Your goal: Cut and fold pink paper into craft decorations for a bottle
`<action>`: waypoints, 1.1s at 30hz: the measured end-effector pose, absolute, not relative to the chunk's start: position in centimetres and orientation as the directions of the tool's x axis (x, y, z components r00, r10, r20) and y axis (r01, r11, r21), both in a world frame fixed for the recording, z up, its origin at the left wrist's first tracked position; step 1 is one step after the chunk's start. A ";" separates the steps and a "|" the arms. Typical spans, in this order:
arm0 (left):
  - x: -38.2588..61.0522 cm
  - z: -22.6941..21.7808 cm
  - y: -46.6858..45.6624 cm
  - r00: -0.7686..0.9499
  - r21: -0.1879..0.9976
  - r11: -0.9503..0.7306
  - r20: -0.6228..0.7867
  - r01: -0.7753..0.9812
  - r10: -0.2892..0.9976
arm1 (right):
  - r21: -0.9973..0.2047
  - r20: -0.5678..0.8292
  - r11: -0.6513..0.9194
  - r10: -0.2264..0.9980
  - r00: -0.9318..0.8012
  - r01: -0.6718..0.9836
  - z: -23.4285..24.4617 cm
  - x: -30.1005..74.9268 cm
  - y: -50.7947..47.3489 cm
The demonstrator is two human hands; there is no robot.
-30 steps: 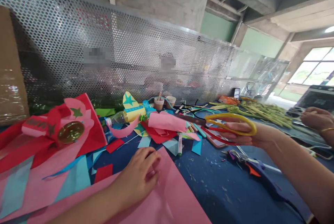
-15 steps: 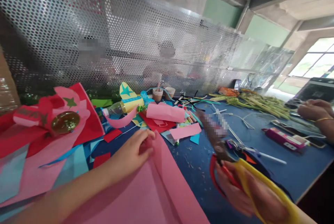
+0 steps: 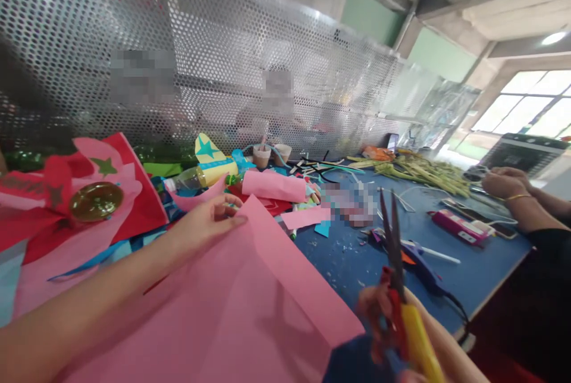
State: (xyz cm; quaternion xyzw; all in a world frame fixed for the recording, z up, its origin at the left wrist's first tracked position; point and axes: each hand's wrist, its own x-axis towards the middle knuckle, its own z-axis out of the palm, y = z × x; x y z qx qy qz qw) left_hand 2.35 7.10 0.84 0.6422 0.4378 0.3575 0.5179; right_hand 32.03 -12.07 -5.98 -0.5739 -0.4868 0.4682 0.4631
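My left hand pinches the far edge of a large sheet of pink paper. A folded strip runs along the sheet's right side. In my right hand are scissors with red and yellow handles. Their dark blades point upward, slightly apart, to the right of the paper and not touching it. The fingers of my right hand are a little blurred. Beyond my left hand lie a rolled pink paper tube and a pink paper strip.
A red and pink paper craft lies at left. A clear bottle with yellow paper and two cups stand by the perforated screen. A glue gun, a pink box and dried stalks lie right, near another person's hands.
The scissors have swung from pointing up-left to nearly upright and come down nearer to me. The sheet's far edge has lifted with my left hand, and the view has turned slightly right.
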 end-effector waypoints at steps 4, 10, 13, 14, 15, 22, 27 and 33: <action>3.1 1.0 5.8 0.388 0.973 -0.077 -0.015 0.219 0.921 | -0.968 -0.055 -0.096 0.983 0.177 0.230 -3.8 28.2 -10.0; 2.6 1.0 6.0 0.413 0.987 0.092 -0.139 0.132 0.900 | -0.986 0.046 0.008 0.973 0.227 0.165 -5.2 28.8 -8.1; 2.2 0.7 6.6 0.410 0.986 0.134 -0.165 0.103 0.897 | -0.990 0.040 0.021 0.990 0.133 0.137 -5.3 30.0 -7.7; 2.1 0.6 6.8 0.405 0.987 0.128 -0.159 0.102 0.900 | -0.992 0.043 0.027 0.991 0.127 0.127 -5.1 30.1 -7.7; 2.1 0.4 6.9 0.403 0.987 0.121 -0.153 0.103 0.902 | -0.993 0.047 0.031 0.990 0.135 0.118 -4.9 30.0 -7.7; 2.1 0.5 6.3 0.406 0.990 0.103 -0.132 0.092 0.904 | -0.997 0.017 0.004 0.986 0.166 0.077 -4.0 28.6 -8.2; 2.1 0.9 6.0 0.435 0.991 0.053 -0.102 0.124 0.895 | -0.995 0.030 0.009 0.974 0.223 0.095 -4.0 28.3 -8.3; 2.2 0.6 6.4 0.425 0.973 -0.087 -0.012 0.214 0.905 | -0.994 0.021 -0.005 0.974 0.224 0.113 -4.6 28.3 -8.5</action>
